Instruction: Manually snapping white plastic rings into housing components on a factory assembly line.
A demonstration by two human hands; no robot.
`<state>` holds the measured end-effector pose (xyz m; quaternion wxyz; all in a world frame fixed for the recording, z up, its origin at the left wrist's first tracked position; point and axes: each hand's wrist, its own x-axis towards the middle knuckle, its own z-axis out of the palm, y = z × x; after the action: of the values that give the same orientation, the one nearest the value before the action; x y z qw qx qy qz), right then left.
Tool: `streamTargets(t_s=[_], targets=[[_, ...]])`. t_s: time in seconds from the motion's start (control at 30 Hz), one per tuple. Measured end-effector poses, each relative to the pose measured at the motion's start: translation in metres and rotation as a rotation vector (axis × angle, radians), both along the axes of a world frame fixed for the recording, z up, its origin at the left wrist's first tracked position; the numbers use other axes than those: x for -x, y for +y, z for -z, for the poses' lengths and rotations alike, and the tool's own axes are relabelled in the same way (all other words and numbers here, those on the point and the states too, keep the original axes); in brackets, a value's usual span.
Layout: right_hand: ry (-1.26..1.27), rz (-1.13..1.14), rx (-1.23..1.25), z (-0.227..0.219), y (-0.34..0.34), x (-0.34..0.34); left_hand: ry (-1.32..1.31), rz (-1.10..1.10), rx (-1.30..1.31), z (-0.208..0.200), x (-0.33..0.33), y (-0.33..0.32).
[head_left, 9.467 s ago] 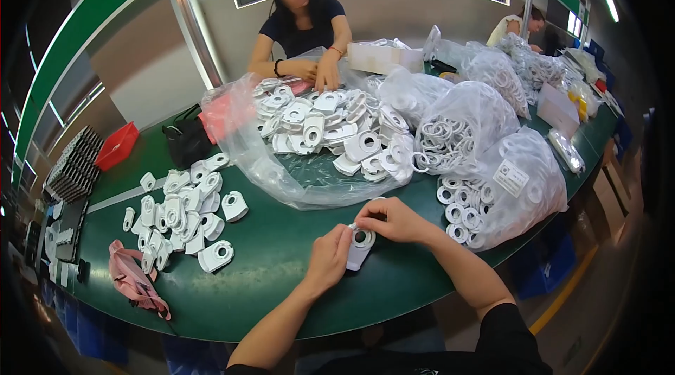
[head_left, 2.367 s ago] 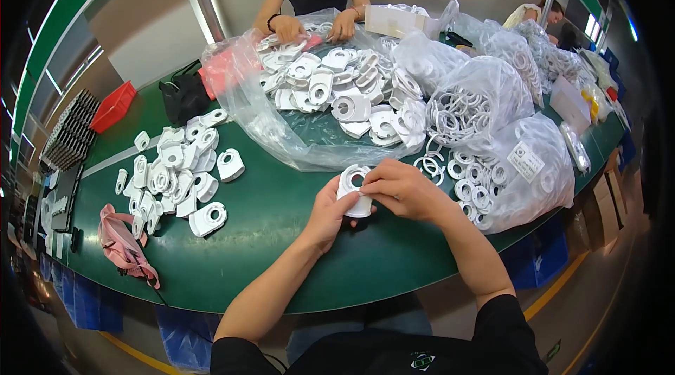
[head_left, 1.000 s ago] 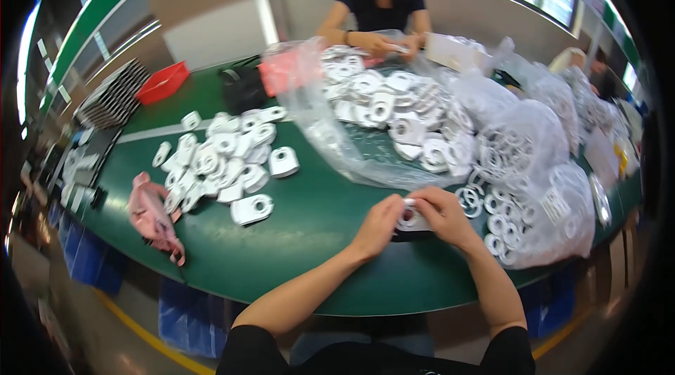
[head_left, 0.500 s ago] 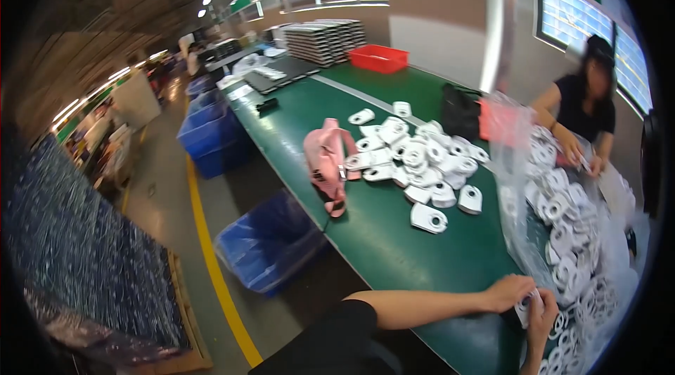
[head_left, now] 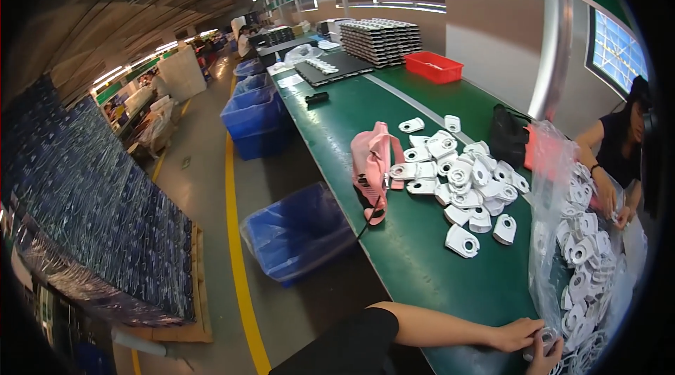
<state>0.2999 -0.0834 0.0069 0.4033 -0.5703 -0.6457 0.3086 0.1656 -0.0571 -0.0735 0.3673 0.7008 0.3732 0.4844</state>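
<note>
Two hands met at the lower right edge of the view, at the near end of a long green counter (head_left: 422,262). The left hand (head_left: 517,335), its bare forearm stretched across the counter's edge, had its fingers curled round a small white plastic part (head_left: 545,338) with a round opening, and the right hand (head_left: 545,359), only partly in view at the bottom, pressed against the same piece from below, so the grip of both hands was closed on it. The part sat between the two hands, just above the counter and right beside a clear plastic bag (head_left: 555,248) stuffed with more white parts. Farther along the counter lay a loose heap of white parts (head_left: 467,178), with a pink cloth (head_left: 371,164) just to its left and a black bag (head_left: 508,137) behind it. A red tray (head_left: 436,67) stood well beyond. Across the counter, another person (head_left: 622,157) worked at the bag. Blue bins (head_left: 299,231) lined the aisle floor.
</note>
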Motion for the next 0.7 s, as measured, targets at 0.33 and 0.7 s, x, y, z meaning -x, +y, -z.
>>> streamTargets(t_s=[0.33, 0.7], targets=[[-0.278, -0.091, 0.097, -0.009, 0.006, -0.008, -0.135, -0.051, 0.124, 0.005, -0.006, 0.013], [-0.253, -0.800, 0.145, -0.030, 0.080, 0.101, 0.666, -1.003, -0.367, -0.160, 0.259, -0.098]])
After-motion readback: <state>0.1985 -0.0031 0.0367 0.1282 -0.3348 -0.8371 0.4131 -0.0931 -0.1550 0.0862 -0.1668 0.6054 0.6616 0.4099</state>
